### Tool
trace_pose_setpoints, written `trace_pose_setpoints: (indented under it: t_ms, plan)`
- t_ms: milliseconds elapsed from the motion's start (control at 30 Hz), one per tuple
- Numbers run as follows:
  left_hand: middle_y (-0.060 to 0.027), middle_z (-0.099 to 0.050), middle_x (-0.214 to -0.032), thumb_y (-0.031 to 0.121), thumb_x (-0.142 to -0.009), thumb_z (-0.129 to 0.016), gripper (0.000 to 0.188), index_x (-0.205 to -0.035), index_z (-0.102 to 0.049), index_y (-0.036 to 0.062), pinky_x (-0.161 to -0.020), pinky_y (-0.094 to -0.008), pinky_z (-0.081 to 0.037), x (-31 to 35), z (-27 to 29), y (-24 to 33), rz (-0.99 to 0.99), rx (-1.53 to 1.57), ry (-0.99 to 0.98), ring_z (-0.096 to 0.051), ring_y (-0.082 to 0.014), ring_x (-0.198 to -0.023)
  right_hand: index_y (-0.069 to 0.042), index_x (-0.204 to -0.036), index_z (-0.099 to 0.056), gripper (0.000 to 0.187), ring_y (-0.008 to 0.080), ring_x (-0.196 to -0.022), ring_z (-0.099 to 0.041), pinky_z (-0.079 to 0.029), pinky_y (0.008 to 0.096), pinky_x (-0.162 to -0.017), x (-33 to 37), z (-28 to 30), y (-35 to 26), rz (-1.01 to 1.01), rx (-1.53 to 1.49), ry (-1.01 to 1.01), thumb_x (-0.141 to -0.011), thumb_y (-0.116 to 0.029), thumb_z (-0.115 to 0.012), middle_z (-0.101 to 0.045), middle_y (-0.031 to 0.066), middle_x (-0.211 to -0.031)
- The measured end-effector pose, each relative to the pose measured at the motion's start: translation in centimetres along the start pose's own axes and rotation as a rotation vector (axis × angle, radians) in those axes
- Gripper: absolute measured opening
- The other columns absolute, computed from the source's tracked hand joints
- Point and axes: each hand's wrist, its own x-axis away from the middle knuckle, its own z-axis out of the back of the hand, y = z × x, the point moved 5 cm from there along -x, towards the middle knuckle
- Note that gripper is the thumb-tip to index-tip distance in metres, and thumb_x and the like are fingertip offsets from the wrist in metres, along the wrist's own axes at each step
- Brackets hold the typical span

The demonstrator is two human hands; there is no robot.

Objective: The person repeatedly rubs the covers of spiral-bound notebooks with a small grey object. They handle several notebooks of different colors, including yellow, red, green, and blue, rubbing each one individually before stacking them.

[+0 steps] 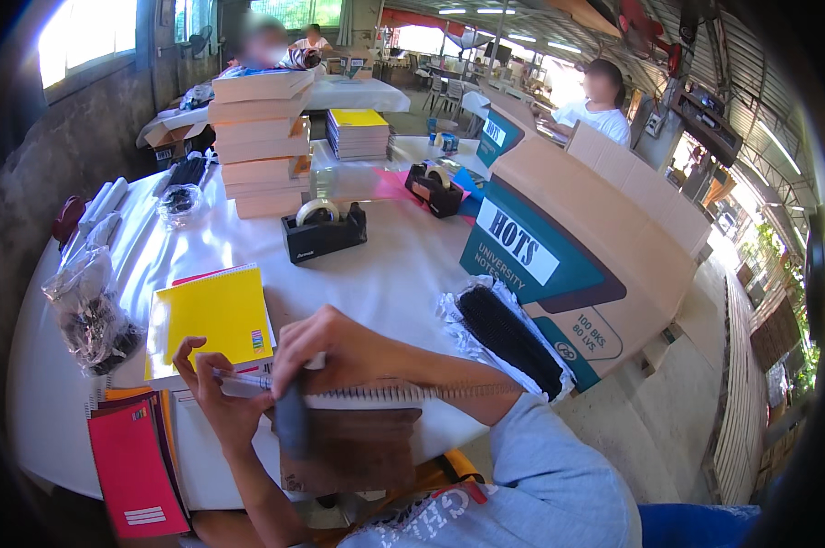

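Though open, teal-and-brown carton (577, 247) right of hands (275, 374).

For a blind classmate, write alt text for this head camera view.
A person's left hand and right hand grip a spiral-bound notebook at the edge of a white table. A yellow notebook, tape dispenser and large cardboard box lie around them.

Your right arm (486, 402) wears a light grey-blue sleeve that ends well back from the fingers (294, 352), leaving the forearm bare. Your left hand (221, 402) and forearm are bare too. Red-edged white lettering crosses your grey shirt front (431, 516).
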Motion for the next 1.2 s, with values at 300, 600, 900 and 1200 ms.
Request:
trace_pose_setpoints:
  t_ms: [300,600,900,1200]
  plan:
    - [-0.0043,-0.037,-0.114,0.032,-0.034,-0.09,0.095,-0.107,-0.035,0.0094,-0.064,-0.0244,-0.043,0.4,0.1,-1.7,0.062,0.391,0.029,-0.043,-0.0108,-0.078,-0.004,-0.085,-0.07,0.02,0.0179,-0.068,-0.062,-0.049,0.0267,-0.066,-1.5,1.3,2.3,-0.224,0.6,0.132,-0.067,0.003,-0.064,-0.066,0.0112,-0.076]
    - [-0.0042,-0.035,-0.106,0.037,-0.026,-0.09,0.101,-0.103,-0.03,0.0104,-0.08,-0.027,-0.042,1.0,-0.7,-3.5,0.263,0.469,-0.028,-0.042,-0.0157,-0.094,-0.009,-0.085,-0.07,0.021,0.0242,-0.073,-0.063,-0.049,0.0314,-0.063,-3.4,-2.4,-1.0,0.03,0.115,0.111,-0.064,-0.004,-0.069,-0.067,0.011,-0.082]
    - [-0.0019,-0.044,-0.087,0.038,-0.082,-0.066,0.039,-0.093,-0.046,0.0054,-0.07,-0.0236,-0.034,2.6,0.6,-4.3,0.225,0.616,-0.019,-0.042,-0.01,-0.076,-0.014,-0.081,-0.068,0.015,0.0255,-0.085,-0.06,-0.051,0.0398,-0.068,8.1,9.4,10.8,-0.585,1.264,0.361,-0.072,-0.009,-0.057,-0.061,0.0042,-0.08]
    - [-0.0043,-0.054,-0.089,0.034,-0.088,-0.06,0.038,-0.103,-0.058,0.0,-0.066,-0.0256,-0.047,-1.7,7.1,-0.3,0.272,0.239,0.568,-0.053,-0.0137,-0.08,-0.025,-0.143,-0.021,0.077,0.035,-0.132,-0.025,-0.022,0.0598,-0.103,20.5,6.2,2.4,-0.99,0.958,0.172,-0.08,-0.051,-0.056,-0.025,0.0174,-0.144]
